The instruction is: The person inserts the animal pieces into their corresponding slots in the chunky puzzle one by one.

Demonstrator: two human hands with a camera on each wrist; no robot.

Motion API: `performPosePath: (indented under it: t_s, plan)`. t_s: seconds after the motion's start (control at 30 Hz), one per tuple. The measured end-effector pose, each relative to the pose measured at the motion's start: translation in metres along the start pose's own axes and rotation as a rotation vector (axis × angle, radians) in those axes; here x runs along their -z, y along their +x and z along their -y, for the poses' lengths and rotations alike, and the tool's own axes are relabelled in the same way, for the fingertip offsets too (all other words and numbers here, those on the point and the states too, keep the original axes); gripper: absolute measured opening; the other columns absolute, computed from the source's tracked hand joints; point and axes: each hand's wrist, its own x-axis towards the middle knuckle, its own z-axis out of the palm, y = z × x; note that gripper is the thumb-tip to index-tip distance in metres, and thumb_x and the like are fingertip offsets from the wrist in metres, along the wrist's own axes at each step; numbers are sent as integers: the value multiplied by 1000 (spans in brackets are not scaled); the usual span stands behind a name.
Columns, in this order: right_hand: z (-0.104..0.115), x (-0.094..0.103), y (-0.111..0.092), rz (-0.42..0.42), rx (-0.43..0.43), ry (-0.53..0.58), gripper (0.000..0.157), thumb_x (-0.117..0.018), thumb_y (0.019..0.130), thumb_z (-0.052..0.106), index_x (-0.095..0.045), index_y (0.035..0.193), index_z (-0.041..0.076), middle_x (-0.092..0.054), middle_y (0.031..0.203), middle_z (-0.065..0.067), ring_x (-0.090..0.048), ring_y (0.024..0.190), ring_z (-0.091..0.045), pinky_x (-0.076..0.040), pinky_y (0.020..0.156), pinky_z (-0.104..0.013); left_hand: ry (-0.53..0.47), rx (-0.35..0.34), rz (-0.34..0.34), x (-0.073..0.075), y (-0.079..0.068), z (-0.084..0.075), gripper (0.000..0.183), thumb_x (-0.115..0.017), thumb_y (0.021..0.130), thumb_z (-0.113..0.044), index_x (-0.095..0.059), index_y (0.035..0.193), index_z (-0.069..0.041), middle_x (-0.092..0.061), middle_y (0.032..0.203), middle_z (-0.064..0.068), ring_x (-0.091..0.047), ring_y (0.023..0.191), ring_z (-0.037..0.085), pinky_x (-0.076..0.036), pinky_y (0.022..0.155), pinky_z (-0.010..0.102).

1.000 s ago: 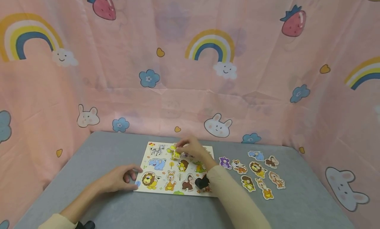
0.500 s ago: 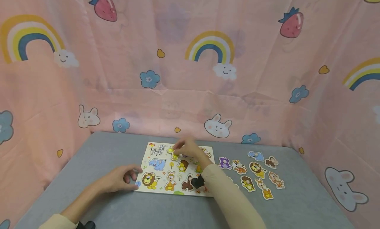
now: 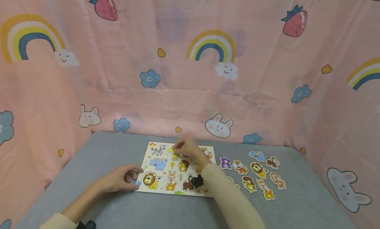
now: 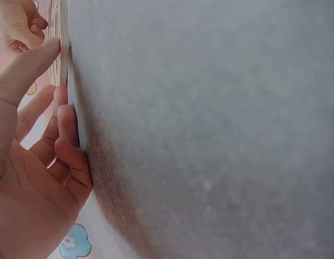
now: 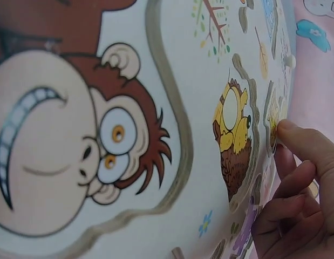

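Observation:
A white animal puzzle board [image 3: 160, 186] lies on the grey table. My right hand [image 3: 190, 149] reaches over its top row and pinches a yellow animal puzzle piece [image 3: 174, 156] at its slot. In the right wrist view, the thumb tip is right at that yellow piece [image 5: 273, 125], beyond the hedgehog recess. My left hand [image 3: 122, 179] rests at the board's left edge, its thumb near the front corner and index finger farther back. In the left wrist view, that thumb touches the board's edge [image 4: 63, 59], while other fingers bend against the table. My right forearm hides the board's front right part.
To the right of the board lie several loose animal pieces, among them a lion [image 3: 259, 170], a kangaroo [image 3: 266, 189], a purple animal [image 3: 226, 163] and an elephant [image 3: 257, 156]. A pink patterned curtain [image 3: 178, 100] hangs behind the table.
The yellow piece has shifted slightly and now lines up with its slot in the top row. My right hand has moved slightly left with it; the left hand has stayed put.

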Motion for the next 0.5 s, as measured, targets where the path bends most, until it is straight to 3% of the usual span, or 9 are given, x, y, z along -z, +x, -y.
performPosePath:
  t_s: [0.5]
  plan:
    - [1,-1,-2,-16,12,-9,5,-78,88,3,-76,90,-1,-65,80,-2,-50,61,-13,-43,54,-26,2,-3,10,0,0,0,52,-88,80,-16,-63,124,-3,-57,89,1,-51,74,14,-41,63,26]
